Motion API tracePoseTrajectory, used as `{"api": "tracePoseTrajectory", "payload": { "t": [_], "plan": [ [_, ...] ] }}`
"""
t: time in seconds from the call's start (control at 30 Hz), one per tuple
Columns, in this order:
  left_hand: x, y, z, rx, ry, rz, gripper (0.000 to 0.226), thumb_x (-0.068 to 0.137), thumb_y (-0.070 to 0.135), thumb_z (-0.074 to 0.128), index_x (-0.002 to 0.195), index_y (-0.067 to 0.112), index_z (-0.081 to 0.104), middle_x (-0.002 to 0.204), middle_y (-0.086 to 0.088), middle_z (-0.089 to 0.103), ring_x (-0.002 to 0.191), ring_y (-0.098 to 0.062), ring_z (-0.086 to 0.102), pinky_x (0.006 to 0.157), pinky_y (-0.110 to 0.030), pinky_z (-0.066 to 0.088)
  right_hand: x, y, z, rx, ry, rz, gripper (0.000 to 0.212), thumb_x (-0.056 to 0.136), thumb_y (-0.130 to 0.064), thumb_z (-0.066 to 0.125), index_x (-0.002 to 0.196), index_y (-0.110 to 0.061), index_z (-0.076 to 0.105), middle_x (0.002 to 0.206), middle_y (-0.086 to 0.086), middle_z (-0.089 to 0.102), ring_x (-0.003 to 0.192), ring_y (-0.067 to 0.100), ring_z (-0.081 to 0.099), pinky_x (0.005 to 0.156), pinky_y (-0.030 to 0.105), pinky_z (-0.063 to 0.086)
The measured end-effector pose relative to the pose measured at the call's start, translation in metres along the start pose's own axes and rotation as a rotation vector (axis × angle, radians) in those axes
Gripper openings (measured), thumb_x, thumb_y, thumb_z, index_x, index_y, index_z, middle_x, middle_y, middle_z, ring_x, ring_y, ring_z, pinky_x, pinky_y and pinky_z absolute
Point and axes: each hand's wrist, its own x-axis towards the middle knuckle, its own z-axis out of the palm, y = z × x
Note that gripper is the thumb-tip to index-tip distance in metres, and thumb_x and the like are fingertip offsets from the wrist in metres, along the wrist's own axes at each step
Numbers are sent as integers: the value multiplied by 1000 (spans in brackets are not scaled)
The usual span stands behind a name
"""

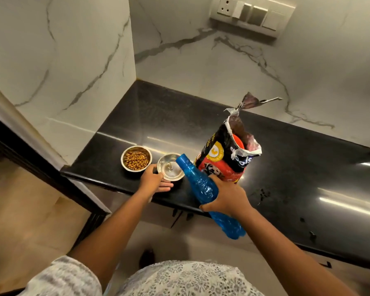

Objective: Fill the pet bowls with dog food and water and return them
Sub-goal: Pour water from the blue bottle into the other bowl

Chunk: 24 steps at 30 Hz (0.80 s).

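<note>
Two steel pet bowls stand near the front edge of the black counter (286, 167). The left bowl (136, 158) holds brown kibble. The right bowl (170, 167) shows a clear shiny bottom, and my left hand (154, 181) grips its near rim. My right hand (226, 195) holds a blue plastic bottle (201, 184), tilted with its mouth over the right bowl's rim. An open dog food bag (229, 152) stands upright just right of the bowls.
Marble walls enclose the counter at the back and left. A switch panel (252, 16) is mounted high on the back wall. Dark specks lie on the counter to the right. A dark door frame (30, 163) runs along the left.
</note>
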Motion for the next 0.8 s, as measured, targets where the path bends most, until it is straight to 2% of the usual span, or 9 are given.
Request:
{"api": "tracePoseTrajectory", "payload": {
  "t": [0.1,0.23,0.47,0.63,0.8],
  "plan": [
    [3,3,-8,21,-1,24,31,100,2,42,129,14,44,101,-28,70,66,-26,76,54,-31,62,2,0,2,-53,-57,11,102,57,-70,78,146,-38,40,135,-6,61,120,22,61,97,40,54],
    [7,7,-13,46,-30,28,31,100,2,45,129,11,45,97,-28,71,72,-30,77,57,-33,62,4,-1,3,-102,-92,24,101,58,-69,79,146,-36,41,136,-4,61,121,24,60,96,39,54],
    [8,8,-13,63,-44,41,33,99,1,43,131,9,46,93,-28,71,64,-26,76,53,-30,61,7,2,4,-180,-163,44,106,60,-70,79,150,-33,37,144,-3,55,129,26,54,100,42,51],
    [7,3,-14,92,-30,54,36,100,3,45,134,11,46,101,-29,71,71,-29,76,57,-32,63,9,6,4,-212,-201,54,108,59,-70,80,151,-33,36,147,-3,53,133,27,52,101,43,51],
    [8,-2,-16,98,-13,48,37,100,4,46,136,13,47,97,-28,72,71,-28,77,59,-34,64,12,10,2,-243,-240,71,110,58,-70,80,152,-35,34,149,-2,51,134,27,52,101,44,52]
  ]
}}
